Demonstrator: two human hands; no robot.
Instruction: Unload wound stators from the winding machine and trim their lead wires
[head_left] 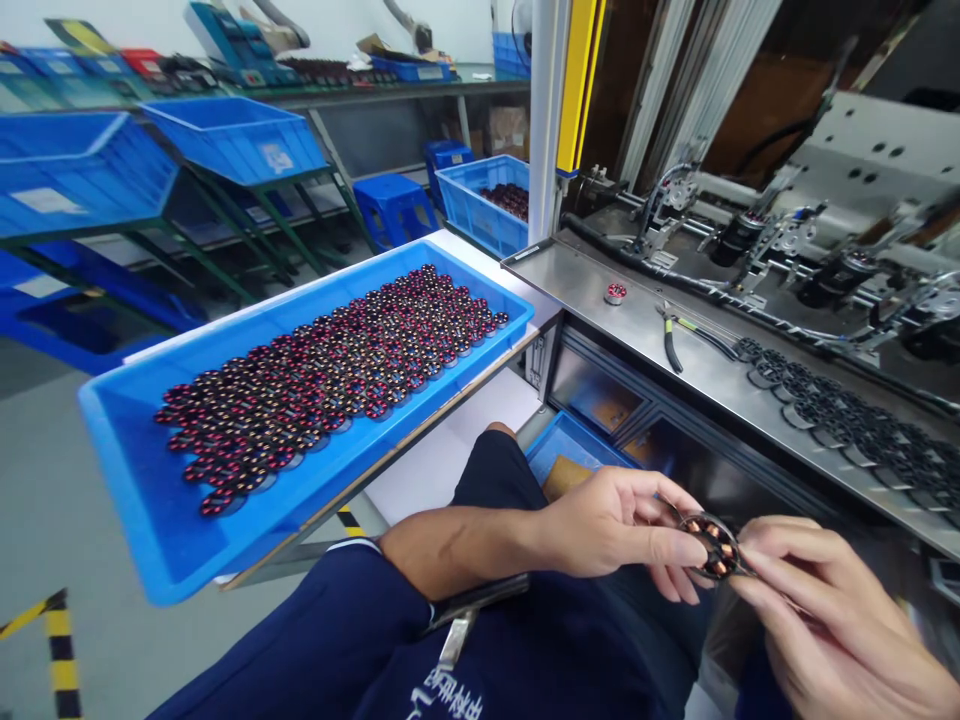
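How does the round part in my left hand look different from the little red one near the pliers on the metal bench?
The held part shows copper-coloured segments inside a dark ring, while the red-topped part shows red on its upper face. The held part is gripped in the left hand, whereas the red-topped part rests untouched on the metal bench. Both are round.

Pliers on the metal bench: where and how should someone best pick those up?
I'd grip the pliers by both handles, reaching down from the front edge of the bench. The handles splay toward that edge, while the head points away from it. One handle's tip lies close to the black parts, so some care there seems wise.
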